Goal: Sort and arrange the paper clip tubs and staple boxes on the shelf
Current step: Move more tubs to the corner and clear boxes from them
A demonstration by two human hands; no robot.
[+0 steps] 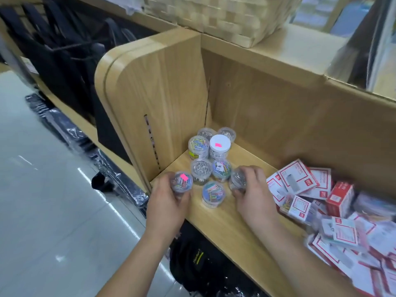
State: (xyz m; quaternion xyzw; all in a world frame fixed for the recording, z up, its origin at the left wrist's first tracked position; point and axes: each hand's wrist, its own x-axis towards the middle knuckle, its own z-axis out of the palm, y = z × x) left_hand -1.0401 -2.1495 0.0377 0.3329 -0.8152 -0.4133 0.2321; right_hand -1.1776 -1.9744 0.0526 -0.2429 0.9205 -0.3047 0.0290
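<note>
Clear round plastic tubs (200, 171) of paper clips are standing clustered in the left corner of the pale wood-grain shelf (225, 228). The left hand (169, 198) is curling its fingers round a pink-stickered tub (181, 182). The right hand (255, 194) is gripping a tub of silver clips (237, 179). Red-and-white cardboard staple boxes (300, 181) are lying heaped to the right.

- the shelf (225, 221) is pale honey wood with fine grain lines.
- the pink-sticker tub (181, 182) is clear, with mixed-colour clips inside and a neon pink tag on top.
- the rightmost tub (237, 180) is clear, with silver clips.
- the white-lid tub (219, 144) has a small pink tag on its lid.
- the front tub (213, 191) shows blue, pink and yellow clips.
- the staple boxes (297, 179) are white with red borders; the red box (339, 199) is mostly red.
- the basket (225, 16) is a cream woven checker.
- the bags (64, 61) are black.
</note>
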